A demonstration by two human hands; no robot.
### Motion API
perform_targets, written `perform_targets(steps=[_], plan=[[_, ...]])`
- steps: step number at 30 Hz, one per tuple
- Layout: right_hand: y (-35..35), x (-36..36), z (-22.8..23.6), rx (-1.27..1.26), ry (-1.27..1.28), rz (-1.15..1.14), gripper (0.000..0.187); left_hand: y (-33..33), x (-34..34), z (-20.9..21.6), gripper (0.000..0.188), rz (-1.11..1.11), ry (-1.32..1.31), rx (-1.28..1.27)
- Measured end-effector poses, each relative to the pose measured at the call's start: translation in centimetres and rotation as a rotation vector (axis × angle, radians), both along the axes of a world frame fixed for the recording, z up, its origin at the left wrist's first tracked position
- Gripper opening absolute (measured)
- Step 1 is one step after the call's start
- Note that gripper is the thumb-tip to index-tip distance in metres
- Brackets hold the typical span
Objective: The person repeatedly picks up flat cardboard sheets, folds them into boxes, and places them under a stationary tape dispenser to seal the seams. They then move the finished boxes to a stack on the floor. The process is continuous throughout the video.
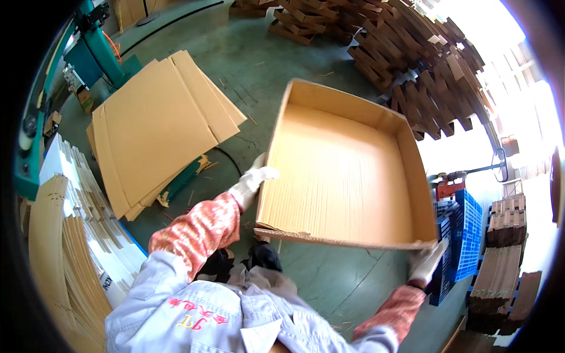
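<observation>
A large shallow cardboard tray (347, 170) with four raised walls is held up in front of me, its open side facing me. My left hand (254, 179), in a white glove, grips its left wall, with the thumb over the edge. The white-gloved right hand (427, 259) holds the near right corner; most of those fingers are hidden behind the cardboard. Patterned red sleeve covers show on both forearms.
Flat cardboard sheets (153, 129) lie stacked at left beside a green machine (103, 50). More bundled sheets (79, 247) stand at near left. Piled cardboard trays (376, 47) fill the far right. Blue plastic pallets (465, 235) and stacked cardboard (497, 270) are on the right.
</observation>
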State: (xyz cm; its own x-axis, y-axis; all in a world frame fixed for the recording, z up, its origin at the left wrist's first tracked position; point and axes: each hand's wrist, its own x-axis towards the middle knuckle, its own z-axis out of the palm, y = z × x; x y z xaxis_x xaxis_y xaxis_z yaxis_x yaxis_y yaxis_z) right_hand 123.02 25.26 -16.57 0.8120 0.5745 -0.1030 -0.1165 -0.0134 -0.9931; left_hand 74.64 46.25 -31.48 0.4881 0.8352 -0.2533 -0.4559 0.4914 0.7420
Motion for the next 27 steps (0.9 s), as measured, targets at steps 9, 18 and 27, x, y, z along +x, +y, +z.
perform_targets(steps=[9,18,27], plan=[[-0.9,17.4,-28.9,-0.422,-0.106,-0.498,0.058,11.1,19.1,-20.3,0.092,-0.071,0.680,0.335],[27.1,0.4,-33.3,-0.263,-0.497,0.214,0.052,4.0,-2.2,-28.2,0.077,0.389,1.398,-0.026],[52.6,-38.8,-53.3,-0.435,-0.298,0.986,0.051,-9.0,-51.6,-33.6,0.067,1.265,1.995,-0.673]])
